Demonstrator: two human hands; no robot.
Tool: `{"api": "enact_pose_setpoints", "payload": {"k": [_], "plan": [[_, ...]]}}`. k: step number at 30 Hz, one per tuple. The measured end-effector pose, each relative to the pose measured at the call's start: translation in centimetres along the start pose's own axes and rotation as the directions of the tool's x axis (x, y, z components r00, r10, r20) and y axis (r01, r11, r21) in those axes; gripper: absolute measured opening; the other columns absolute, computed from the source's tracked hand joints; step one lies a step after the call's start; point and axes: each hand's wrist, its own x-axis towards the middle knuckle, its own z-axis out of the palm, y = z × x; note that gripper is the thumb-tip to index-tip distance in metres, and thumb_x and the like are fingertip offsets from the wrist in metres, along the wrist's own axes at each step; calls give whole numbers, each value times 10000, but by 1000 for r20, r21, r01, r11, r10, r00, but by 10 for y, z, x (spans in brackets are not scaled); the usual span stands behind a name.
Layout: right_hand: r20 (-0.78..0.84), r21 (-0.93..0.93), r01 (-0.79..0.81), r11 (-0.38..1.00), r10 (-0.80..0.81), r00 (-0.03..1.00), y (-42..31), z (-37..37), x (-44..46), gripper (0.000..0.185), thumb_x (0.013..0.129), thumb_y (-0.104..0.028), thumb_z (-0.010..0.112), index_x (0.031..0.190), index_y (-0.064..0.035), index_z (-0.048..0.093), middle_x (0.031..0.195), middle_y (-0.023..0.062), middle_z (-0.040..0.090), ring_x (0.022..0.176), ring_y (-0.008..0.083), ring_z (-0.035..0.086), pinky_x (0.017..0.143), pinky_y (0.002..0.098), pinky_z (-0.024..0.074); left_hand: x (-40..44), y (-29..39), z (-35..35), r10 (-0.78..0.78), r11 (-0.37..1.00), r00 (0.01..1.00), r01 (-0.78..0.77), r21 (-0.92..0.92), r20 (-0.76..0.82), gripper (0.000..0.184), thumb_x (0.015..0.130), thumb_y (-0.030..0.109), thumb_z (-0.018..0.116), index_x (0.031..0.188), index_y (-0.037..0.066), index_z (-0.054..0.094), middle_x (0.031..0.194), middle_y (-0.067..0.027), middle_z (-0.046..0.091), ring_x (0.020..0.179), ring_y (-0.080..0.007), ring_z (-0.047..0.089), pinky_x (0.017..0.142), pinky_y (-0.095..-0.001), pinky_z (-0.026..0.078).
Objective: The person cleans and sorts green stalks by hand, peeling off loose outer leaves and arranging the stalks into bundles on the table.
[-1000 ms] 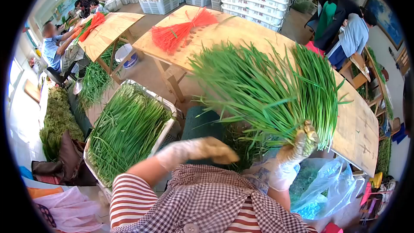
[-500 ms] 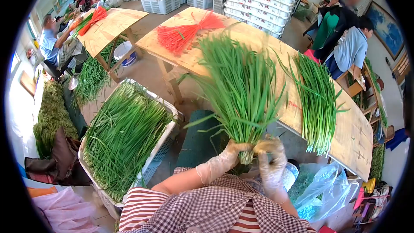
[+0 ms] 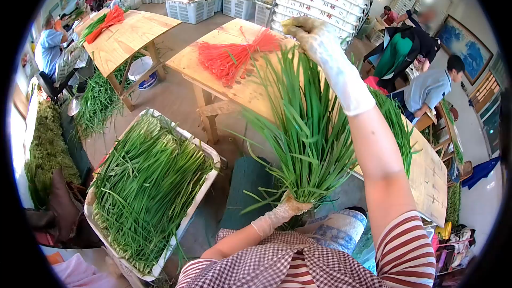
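My gloved left hand (image 3: 290,208) is wrapped round the base of a large upright bunch of long green leaves, which look like garlic chives (image 3: 309,122). The leaf tips fan out over the table's near edge. My gloved right hand (image 3: 314,34) is raised beyond the leaf tips, its fingers bent together; whether anything is between them is hidden. Just left of it, a bundle of red ties (image 3: 229,61) lies spread on the wooden table (image 3: 186,61). Another pile of chives (image 3: 400,133) lies on the table, partly behind my right forearm.
At my left stands a white crate (image 3: 205,186) full of chives. A stack of white crates (image 3: 320,0) rises behind the table. A second table (image 3: 133,32) holds red ties and chives. A bucket (image 3: 143,69) stands on the floor. Other people sit or bend at both sides.
My right hand has left the bunch's base and moved up and forward, past the leaf tips. My left hand still holds the base. The view has shifted slightly.
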Motion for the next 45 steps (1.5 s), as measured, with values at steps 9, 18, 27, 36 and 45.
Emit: {"api": "enact_pose_setpoints", "payload": {"k": [9,18,27,36,45], "plan": [[339,-70,-360,930,362,868,56,49,48,219,820,-128,693,991,8,692,802,59,702,541,83,550,493,259,455,4,-9,-14,193,792,977,-212,573,94,487,793,217,684,1233,62,545,1245,-67,575,1156,-247,527,1003,-375,409],[464,-475,-94,875,339,818,54,67,24,365,709,-284,784,978,-48,711,824,85,708,727,154,633,679,303,507,18,-61,-28,-105,-30,940,322,-946,324,402,949,303,432,1290,93,461,1291,-45,531,1182,-233,500,1008,-427,413],[430,-120,-338,933,356,830,24,38,6,304,786,-200,724,1056,-65,686,795,62,688,645,125,592,605,273,485,8,-39,-18,-37,967,999,27,-254,-36,346,904,231,500,1219,92,525,1201,-77,598,1112,-230,548,991,-381,434],[-203,170,-88,982,123,972,-61,-82,-35,240,823,-151,712,1031,-32,707,851,50,702,695,85,588,695,227,488,22,-80,-29,-158,303,986,93,-948,46,315,869,202,512,1139,71,608,1194,-106,618,1132,-267,567,995,-446,429],[-84,236,-192,953,217,973,-77,-115,-116,219,857,-139,686,1066,-78,705,875,28,710,684,59,586,632,204,497,21,-74,-18,-126,671,987,9,-742,-102,320,863,222,531,1149,93,594,1180,-78,621,1111,-262,572,985,-427,427]]}}
